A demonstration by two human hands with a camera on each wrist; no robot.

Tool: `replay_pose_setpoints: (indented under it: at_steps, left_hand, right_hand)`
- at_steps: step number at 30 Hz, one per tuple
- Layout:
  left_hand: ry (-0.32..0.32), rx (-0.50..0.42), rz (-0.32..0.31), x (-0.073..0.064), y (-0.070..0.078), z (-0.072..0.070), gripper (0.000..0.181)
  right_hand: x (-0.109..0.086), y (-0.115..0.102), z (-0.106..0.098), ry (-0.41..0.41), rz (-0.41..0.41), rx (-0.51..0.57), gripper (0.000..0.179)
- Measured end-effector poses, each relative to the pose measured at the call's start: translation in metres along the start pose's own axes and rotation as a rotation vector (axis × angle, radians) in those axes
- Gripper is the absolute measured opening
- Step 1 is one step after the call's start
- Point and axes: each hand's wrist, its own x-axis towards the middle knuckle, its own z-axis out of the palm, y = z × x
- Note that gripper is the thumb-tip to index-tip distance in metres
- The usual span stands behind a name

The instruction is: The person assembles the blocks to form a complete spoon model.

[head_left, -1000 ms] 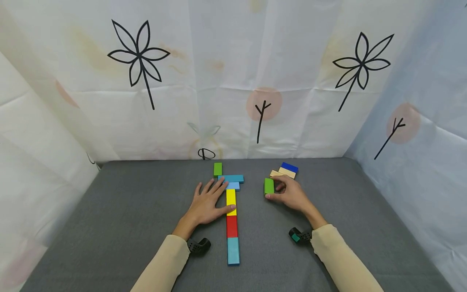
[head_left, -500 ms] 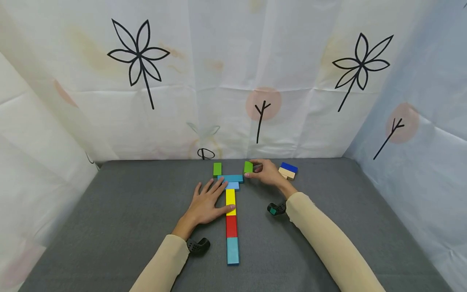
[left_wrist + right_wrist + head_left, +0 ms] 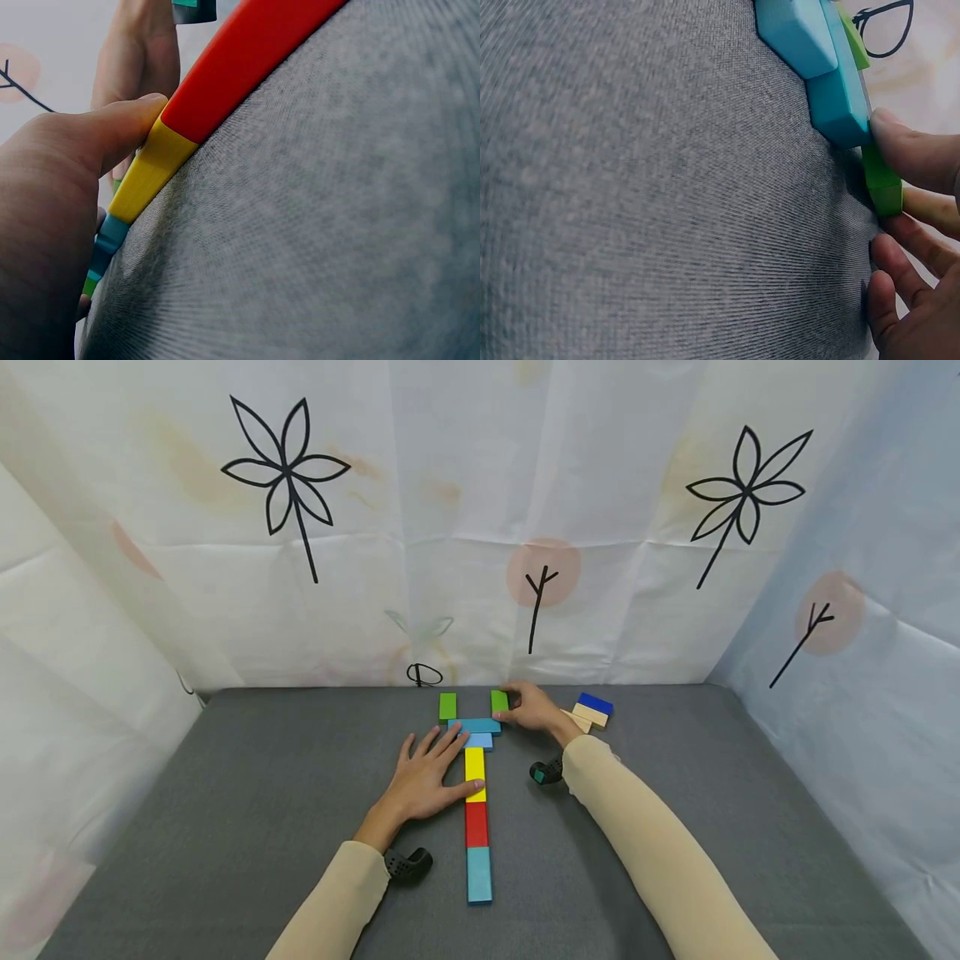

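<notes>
Between thumb and fingers, my right hand [image 3: 534,707] pinches a green block [image 3: 498,701] at the right end of a wide blue block [image 3: 484,726]. In the right wrist view this green block [image 3: 886,193] meets the blue block's end. A second green block [image 3: 447,705] stands at the left end. Below run a shorter light blue block [image 3: 481,741], a yellow block [image 3: 475,764], a red block [image 3: 476,824] and a teal block [image 3: 479,874] in line. My left hand [image 3: 420,781] lies with fingers spread, its thumb on the yellow block and fingertips by the blue ones.
At the back right, a dark blue block [image 3: 596,702] lies beside plain wooden blocks [image 3: 591,715], partly behind my right wrist. Grey cloth [image 3: 262,793] covers the table. A printed white curtain [image 3: 465,527] rises along its back edge.
Holding the green block, my right hand has moved left and away from me, from beside the wooden blocks to the wide blue block's right end. My left hand has stayed put.
</notes>
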Motion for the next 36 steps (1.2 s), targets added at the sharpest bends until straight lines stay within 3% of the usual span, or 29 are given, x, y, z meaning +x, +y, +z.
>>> replay_pose_setpoints:
  at_steps: [20,28,36]
  left_hand:
    - [0.009,-0.009,-0.003,-0.002,-0.001,0.000,0.091]
    - [0.006,-0.013,0.001,-0.002,0.001,-0.001,0.090]
    - [0.005,-0.017,0.000,-0.001,0.002,-0.002,0.090]
  right_hand:
    - [0.000,0.004,0.006,-0.005,-0.057,0.087,0.050]
    - [0.001,0.010,0.004,-0.013,-0.128,0.076,0.050]
    - [-0.004,0.004,0.003,-0.002,-0.070,0.053,0.052]
